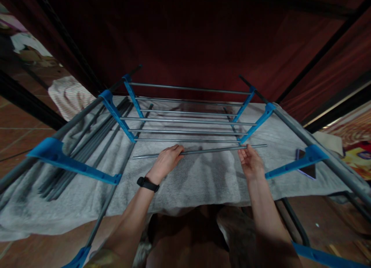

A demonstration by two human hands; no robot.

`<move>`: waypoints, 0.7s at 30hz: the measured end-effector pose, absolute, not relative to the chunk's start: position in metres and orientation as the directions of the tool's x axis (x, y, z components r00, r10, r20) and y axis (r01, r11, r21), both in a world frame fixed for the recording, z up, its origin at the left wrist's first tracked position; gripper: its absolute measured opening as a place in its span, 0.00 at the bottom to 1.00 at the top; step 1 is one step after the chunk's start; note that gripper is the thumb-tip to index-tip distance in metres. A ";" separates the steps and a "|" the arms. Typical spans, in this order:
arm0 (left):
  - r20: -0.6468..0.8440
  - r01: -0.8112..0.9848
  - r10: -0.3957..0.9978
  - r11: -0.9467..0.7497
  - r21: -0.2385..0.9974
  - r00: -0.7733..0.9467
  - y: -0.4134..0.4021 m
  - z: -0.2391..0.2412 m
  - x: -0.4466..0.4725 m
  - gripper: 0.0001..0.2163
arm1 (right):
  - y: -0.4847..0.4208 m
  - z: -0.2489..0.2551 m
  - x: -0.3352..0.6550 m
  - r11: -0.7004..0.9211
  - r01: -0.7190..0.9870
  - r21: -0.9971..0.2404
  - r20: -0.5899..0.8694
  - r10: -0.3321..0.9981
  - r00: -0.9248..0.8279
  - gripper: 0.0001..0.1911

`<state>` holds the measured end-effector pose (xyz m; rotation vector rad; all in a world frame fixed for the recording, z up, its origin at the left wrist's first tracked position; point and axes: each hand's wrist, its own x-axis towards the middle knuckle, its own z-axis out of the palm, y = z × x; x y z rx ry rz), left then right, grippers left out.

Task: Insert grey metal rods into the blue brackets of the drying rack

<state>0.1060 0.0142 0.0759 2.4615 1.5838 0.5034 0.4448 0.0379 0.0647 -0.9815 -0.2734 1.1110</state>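
Observation:
A thin grey metal rod point(208, 151) lies crosswise above a grey towel point(199, 179). My left hand point(167, 159), with a black watch on its wrist, is closed over the rod left of its middle. My right hand point(250, 161) holds the rod near its right end, palm up with the fingers curled under it. Just beyond the rod stands a drying rack section point(188, 117) with several grey rods fitted between blue plastic side brackets.
Long grey side tubes with blue brackets point(69, 161) point(295, 163) run along both sides. A bundle of loose grey rods point(87, 152) lies on the towel at the left. A dark flat object point(307, 169) rests at the right. Red curtain behind, tiled floor below.

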 end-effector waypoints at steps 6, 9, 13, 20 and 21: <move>0.159 0.857 0.902 -0.432 0.280 0.402 0.014 0.076 0.109 0.07 | 0.037 0.064 0.438 0.056 -0.630 -0.775 -0.277 0.865 0.418 0.09; 0.135 0.871 0.907 -0.421 0.254 0.399 0.014 0.074 0.112 0.08 | 0.037 0.063 0.434 0.000 -0.631 -0.776 -0.310 0.871 0.381 0.08; 0.122 0.876 0.904 -0.427 0.224 0.410 0.013 0.072 0.115 0.09 | 0.038 0.061 0.432 -0.082 -0.621 -0.779 -0.360 0.870 0.337 0.08; 0.109 0.888 0.893 -0.447 0.107 0.436 0.011 0.070 0.116 0.12 | 0.039 0.059 0.433 -0.117 -0.619 -0.776 -0.385 0.866 0.319 0.09; 0.106 0.888 0.891 -0.450 0.090 0.441 0.011 0.070 0.116 0.13 | 0.039 0.059 0.434 -0.121 -0.621 -0.775 -0.390 0.864 0.318 0.10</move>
